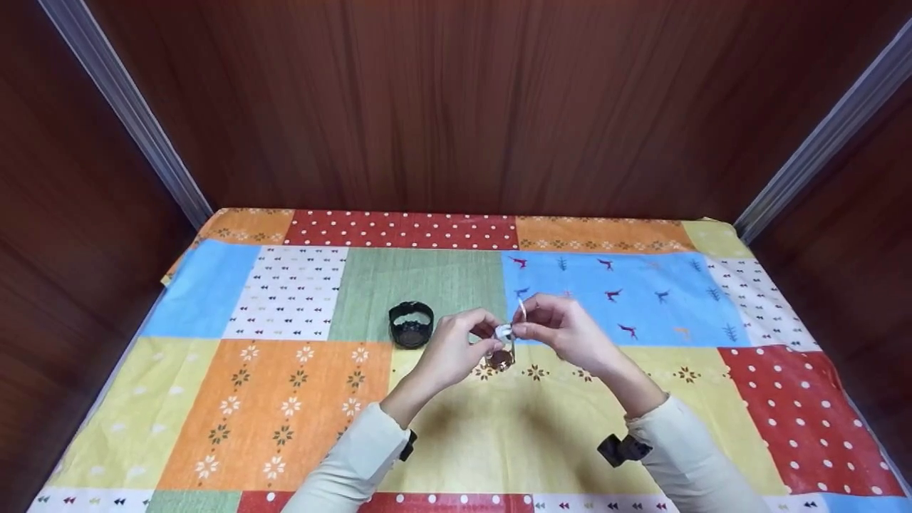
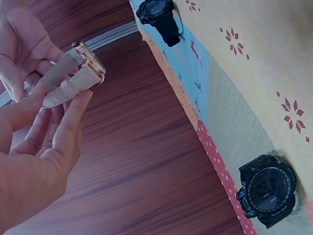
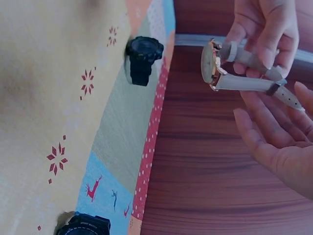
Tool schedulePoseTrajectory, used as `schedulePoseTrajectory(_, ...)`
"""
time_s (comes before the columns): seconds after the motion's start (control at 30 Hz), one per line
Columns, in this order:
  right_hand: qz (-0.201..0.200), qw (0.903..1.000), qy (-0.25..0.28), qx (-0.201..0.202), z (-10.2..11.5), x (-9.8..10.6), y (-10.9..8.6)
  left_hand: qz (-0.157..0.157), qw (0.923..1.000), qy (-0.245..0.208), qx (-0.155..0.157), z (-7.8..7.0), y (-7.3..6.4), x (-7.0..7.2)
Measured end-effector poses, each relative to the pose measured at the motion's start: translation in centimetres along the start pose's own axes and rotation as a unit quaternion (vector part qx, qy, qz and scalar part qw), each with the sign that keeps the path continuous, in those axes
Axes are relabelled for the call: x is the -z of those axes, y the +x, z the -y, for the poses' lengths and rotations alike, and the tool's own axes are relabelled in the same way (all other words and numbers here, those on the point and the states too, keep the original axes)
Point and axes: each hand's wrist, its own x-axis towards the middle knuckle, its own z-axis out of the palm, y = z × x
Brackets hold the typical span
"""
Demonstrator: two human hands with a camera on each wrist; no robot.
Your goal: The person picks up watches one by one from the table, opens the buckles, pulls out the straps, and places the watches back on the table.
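Note:
A wristwatch [image 1: 501,359] with a rose-gold case and a pale strap is held up between both hands, its case hanging lowest in the head view. My left hand [image 1: 456,349] pinches the strap between thumb and fingers. On the other side, my right hand [image 1: 566,331] has thumb and fingers at the strap's free end. The right wrist view shows the pale strap [image 3: 244,83] looped back, its holed tip beside the right thumb and a dark keeper or buckle [image 3: 276,88] around it. Fingers hide part of the strap.
A black digital watch [image 1: 411,326] stands on the patchwork tablecloth [image 1: 299,413], left of my hands. Another black watch [image 2: 159,17] lies on the cloth in the left wrist view; my right hand seems to hide it from the head view. Brown wood-look panels [image 1: 456,107] enclose the table.

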Motion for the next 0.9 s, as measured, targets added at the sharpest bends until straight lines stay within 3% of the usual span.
schedulePoseTrajectory(0.27,0.021,0.9997,-0.012,-0.002,-0.4,-0.2,0.0,0.003,1.0000,0.000,-0.009,0.1,0.1,-0.1)
schedulePoseTrajectory(0.67,-0.008,0.9979,-0.060,-0.024,-0.7,0.0,0.0,-0.013,0.9997,-0.019,0.012,-0.3,0.4,0.7)
schedulePoseTrajectory(0.9,-0.038,0.9978,-0.033,-0.043,-0.6,0.4,-0.2,-0.041,0.9980,-0.045,0.017,-0.3,0.4,1.1)
